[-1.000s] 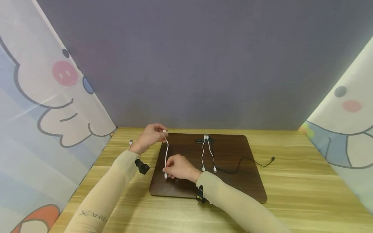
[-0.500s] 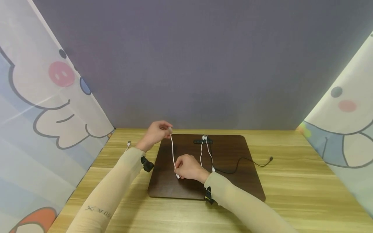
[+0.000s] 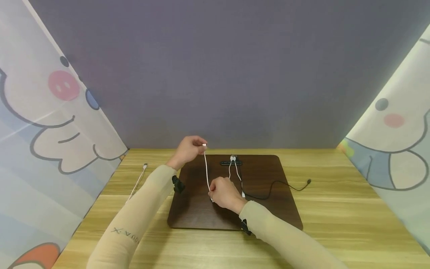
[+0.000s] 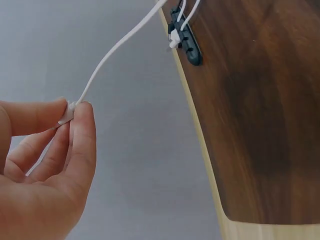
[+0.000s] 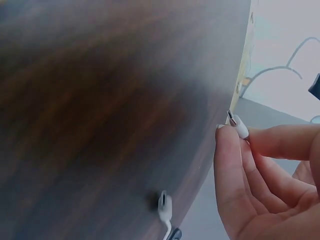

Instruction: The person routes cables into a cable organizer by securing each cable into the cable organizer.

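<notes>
A short white charging cable (image 3: 206, 170) is stretched between my two hands above the dark brown board (image 3: 195, 215). My left hand (image 3: 189, 150) pinches its far end at a white plug (image 4: 67, 114), between thumb and fingers. Nearer me, my right hand (image 3: 226, 192) pinches the other end; a small USB-C-looking plug (image 5: 239, 125) sticks out past the fingertips in the right wrist view. At the board's back edge lies a black cable clip strip (image 4: 191, 50). Two white cables (image 3: 237, 172) and a black cable (image 3: 268, 192) run from it toward me.
Another white cable (image 3: 137, 183) lies on the wooden table (image 3: 336, 231) left of the board, partly behind my left sleeve. The black cable's plug (image 3: 308, 181) rests on the table to the right. A grey panel (image 3: 228, 74) rises behind the table.
Both hands have moved right with the white cable still pinched at both ends, toward the clip strip's side. The right hand now covers part of one cable on the board.
</notes>
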The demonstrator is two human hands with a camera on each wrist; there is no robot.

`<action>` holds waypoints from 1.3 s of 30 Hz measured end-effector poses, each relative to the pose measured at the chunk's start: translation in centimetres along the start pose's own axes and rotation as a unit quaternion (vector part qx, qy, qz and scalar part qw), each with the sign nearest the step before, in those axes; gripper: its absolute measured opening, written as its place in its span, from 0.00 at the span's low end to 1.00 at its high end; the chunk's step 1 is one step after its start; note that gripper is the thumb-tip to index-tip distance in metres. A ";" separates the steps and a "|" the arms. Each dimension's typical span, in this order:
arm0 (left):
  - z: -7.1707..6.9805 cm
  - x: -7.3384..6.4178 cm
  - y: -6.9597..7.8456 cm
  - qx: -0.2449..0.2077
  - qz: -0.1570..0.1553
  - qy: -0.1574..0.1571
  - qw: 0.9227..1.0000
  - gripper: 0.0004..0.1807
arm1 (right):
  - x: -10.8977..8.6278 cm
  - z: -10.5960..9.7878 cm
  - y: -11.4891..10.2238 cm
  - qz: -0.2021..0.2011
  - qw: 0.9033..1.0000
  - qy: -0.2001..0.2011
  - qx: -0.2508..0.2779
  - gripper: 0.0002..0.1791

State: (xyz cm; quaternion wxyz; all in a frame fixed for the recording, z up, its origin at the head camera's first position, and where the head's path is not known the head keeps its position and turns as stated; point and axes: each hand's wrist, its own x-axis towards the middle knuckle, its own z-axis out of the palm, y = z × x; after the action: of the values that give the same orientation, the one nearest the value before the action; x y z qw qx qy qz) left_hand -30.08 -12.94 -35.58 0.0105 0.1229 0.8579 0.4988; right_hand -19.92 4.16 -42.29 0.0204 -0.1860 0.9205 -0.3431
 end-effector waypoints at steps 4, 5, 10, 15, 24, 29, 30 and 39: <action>0.5 0.4 0.5 -0.004 0.001 -0.014 1.000 0.11 | 0.0 -0.4 0.5 0.002 1.000 0.013 -0.018 0.11; 0.6 0.5 0.6 -0.005 0.000 -0.018 1.000 0.11 | -0.1 -0.5 0.6 0.004 1.000 0.013 -0.019 0.12; 1.3 0.9 0.6 0.007 -0.002 -0.026 1.000 0.11 | -0.3 -0.9 1.3 0.009 1.000 0.005 -0.027 0.15; 2.1 1.4 0.5 0.015 0.001 -0.032 0.999 0.11 | -0.3 -1.2 2.0 0.010 0.999 0.008 -0.041 0.16; 4.0 2.8 0.2 0.032 0.011 -0.038 0.999 0.10 | -0.5 -2.0 2.6 0.035 0.998 0.002 -0.051 0.17; 5.2 3.5 0.0 0.048 0.015 -0.041 0.998 0.10 | -0.6 -2.1 2.8 0.050 0.997 -0.009 -0.051 0.20; 5.4 3.6 -0.1 0.051 0.015 -0.041 0.998 0.10 | -0.6 -2.1 2.8 0.054 0.997 -0.011 -0.050 0.21; 6.9 4.7 -0.9 0.070 0.026 -0.044 0.996 0.10 | -0.4 -2.2 2.6 0.095 0.992 -0.011 -0.085 0.16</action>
State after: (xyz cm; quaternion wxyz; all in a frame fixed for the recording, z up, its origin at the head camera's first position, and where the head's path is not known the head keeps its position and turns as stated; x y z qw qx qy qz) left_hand -33.84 -6.42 -39.34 0.0261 0.1675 0.8858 0.4321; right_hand -20.77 7.50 -42.35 0.0474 -0.1026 0.9594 -0.2584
